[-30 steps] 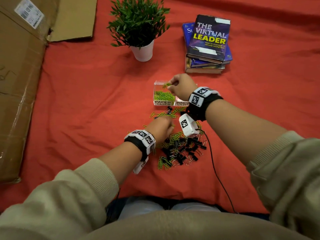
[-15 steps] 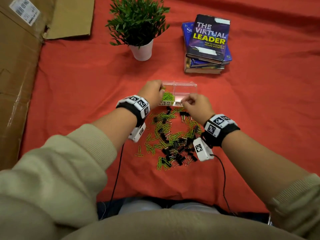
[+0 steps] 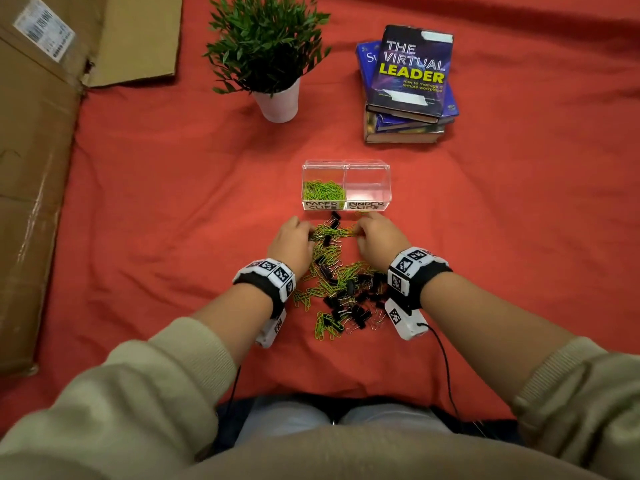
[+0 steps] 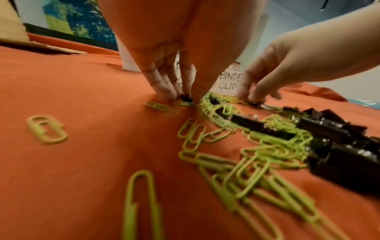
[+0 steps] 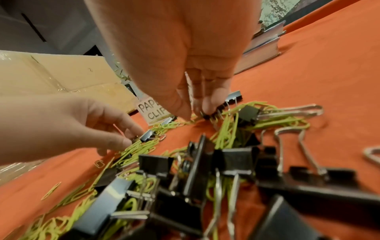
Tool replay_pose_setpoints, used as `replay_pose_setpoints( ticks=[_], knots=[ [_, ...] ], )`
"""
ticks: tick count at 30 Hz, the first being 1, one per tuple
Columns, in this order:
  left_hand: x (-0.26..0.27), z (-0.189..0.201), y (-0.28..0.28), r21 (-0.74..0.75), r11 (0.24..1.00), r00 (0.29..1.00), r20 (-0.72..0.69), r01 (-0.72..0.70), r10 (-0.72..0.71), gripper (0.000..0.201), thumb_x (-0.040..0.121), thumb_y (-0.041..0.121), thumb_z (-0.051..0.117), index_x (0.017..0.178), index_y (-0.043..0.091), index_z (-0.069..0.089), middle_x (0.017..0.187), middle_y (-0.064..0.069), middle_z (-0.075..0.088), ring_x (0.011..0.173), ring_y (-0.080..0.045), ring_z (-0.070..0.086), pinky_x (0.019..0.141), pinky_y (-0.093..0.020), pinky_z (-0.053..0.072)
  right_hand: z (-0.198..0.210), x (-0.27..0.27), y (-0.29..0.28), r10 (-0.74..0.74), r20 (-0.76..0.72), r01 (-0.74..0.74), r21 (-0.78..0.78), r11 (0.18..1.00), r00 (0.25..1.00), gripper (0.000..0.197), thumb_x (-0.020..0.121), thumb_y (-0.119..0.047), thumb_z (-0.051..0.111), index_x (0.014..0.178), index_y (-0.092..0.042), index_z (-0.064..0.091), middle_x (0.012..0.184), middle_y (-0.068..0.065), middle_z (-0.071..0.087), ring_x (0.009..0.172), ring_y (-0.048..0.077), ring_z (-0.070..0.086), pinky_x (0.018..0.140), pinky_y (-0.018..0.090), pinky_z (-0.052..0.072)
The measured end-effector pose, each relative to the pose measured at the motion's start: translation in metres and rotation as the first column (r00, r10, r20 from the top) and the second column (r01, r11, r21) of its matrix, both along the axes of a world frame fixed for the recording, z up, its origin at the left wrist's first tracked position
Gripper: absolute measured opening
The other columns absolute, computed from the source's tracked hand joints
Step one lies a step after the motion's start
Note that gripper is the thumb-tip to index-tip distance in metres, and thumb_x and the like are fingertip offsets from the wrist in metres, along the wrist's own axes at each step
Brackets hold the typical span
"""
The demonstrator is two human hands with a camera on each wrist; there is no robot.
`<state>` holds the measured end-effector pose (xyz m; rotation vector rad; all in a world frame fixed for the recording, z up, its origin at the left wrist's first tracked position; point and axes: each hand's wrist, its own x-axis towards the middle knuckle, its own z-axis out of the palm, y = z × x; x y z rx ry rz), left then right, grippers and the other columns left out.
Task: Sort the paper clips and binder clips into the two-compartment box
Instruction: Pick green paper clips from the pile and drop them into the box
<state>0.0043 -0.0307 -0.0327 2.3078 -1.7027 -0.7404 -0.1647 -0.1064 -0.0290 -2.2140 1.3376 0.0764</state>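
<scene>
Paper clips (image 3: 325,268) tangle with binder clips (image 3: 349,306); left hand (image 3: 291,245) and right hand (image 3: 377,240) each pinch a black clip, so clinging green ones could reach the wrong compartment of the box (image 3: 346,164).

Red cloth (image 3: 173,202) underfoot, flattened cardboard (image 3: 31,168) leftward.

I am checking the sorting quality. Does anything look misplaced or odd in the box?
Nothing is misplaced. The PAPER CLIPS compartment holds only green paper clips; the BINDER CLIPS compartment holds no clips, while the black binder clips lie unsorted on the red cloth.
</scene>
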Motion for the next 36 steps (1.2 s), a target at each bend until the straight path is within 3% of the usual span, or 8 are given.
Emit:
replay_pose_setpoints(
  ticks=[3,6,9,18,22,26,31,36],
  knots=[
    [0.005,-0.003,0.001,0.001,1.000,1.000,0.008,0.010,-0.010,0.028,0.090,0.024,0.060,0.116,0.012,0.058,0.112,-0.005,0.054,0.109,-0.023,0.054,0.092,-0.037,0.049,0.005,-0.001,0.000,-0.058,0.001,0.058,-0.027,0.998,0.998,0.022,0.089,-0.008,0.048,0.105,-0.009,0.063,0.114,0.009,0.058,0.100,0.027,0.059,0.085,0.039,0.052],
    [0.006,0.000,0.000,-0.009,1.000,1.000,0.009,0.019,-0.019,0.026,0.089,0.025,0.062,0.109,0.009,0.060,0.109,-0.007,0.057,0.107,-0.025,0.055,0.093,-0.039,0.048,0.008,0.019,0.003,0.090,0.093,-0.087,-0.036,0.996,0.992,0.040,0.086,0.003,0.049,0.123,-0.012,0.057,0.122,0.008,0.055,0.107,0.025,0.057,0.091,0.037,0.051],
    [0.010,0.003,0.004,-0.053,0.998,1.000,-0.016,0.020,-0.021,0.026,0.088,0.024,0.060,0.110,0.011,0.061,0.108,-0.007,0.059,0.105,-0.025,0.056,0.092,-0.038,0.047,0.006,0.033,0.004,0.190,0.003,-0.190,-0.009,0.982,0.982,0.059,0.081,0.011,0.053,0.135,-0.012,0.048,0.136,0.010,0.045,0.120,0.028,0.050,0.097,0.037,0.049],
    [0.026,0.007,0.001,-0.063,0.987,0.989,-0.039,-0.146,0.144,0.033,0.090,0.024,0.056,0.122,0.015,0.056,0.117,-0.007,0.052,0.116,-0.024,0.048,0.101,-0.039,0.043,0.001,0.007,0.012,-0.028,0.004,0.028,0.059,0.998,1.000,0.007,0.086,-0.006,0.051,0.088,-0.001,0.054,0.100,0.011,0.050,0.080,0.024,0.051,0.074,0.032,0.046],
    [0.004,0.010,0.002,-0.071,0.997,0.999,-0.020,0.030,-0.032,0.021,0.090,0.025,0.057,0.110,0.018,0.060,0.108,-0.002,0.051,0.110,-0.020,0.048,0.090,-0.034,0.044,0.000,-0.002,0.011,-0.111,0.056,0.105,0.105,0.989,0.992,0.016,0.081,0.001,0.049,0.089,-0.007,0.060,0.101,0.012,0.058,0.087,0.029,0.058,0.075,0.036,0.049],
    [-0.015,0.004,-0.001,-0.026,0.988,0.988,-0.011,0.152,-0.152,0.026,0.091,0.024,0.057,0.117,0.019,0.060,0.112,-0.002,0.053,0.113,-0.020,0.049,0.089,-0.035,0.045,-0.001,-0.009,0.014,-0.036,0.051,0.032,0.074,0.997,0.998,0.027,0.084,-0.001,0.050,0.099,-0.014,0.069,0.107,0.010,0.052,0.095,0.025,0.056,0.080,0.032,0.048],
    [-0.017,-0.002,-0.006,-0.009,0.982,0.982,0.022,0.190,-0.190,0.021,0.090,0.012,0.057,0.111,0.010,0.061,0.110,-0.007,0.052,0.109,-0.024,0.050,0.091,-0.040,0.049,0.000,-0.024,0.006,-0.072,0.004,0.072,0.003,0.997,0.997,0.017,0.083,-0.003,0.052,0.089,-0.003,0.068,0.104,0.012,0.053,0.102,0.030,0.054,0.088,0.035,0.047],
    [-0.017,-0.001,-0.008,-0.024,0.947,0.945,0.084,0.320,-0.317,0.015,0.084,-0.001,0.054,0.095,0.006,0.062,0.103,-0.008,0.057,0.104,-0.026,0.052,0.089,-0.041,0.047,0.003,-0.010,-0.001,0.052,0.065,-0.050,-0.040,0.998,0.997,0.041,0.086,0.004,0.045,0.125,-0.002,0.054,0.132,0.011,0.050,0.124,0.028,0.045,0.105,0.034,0.038]
  ],
)
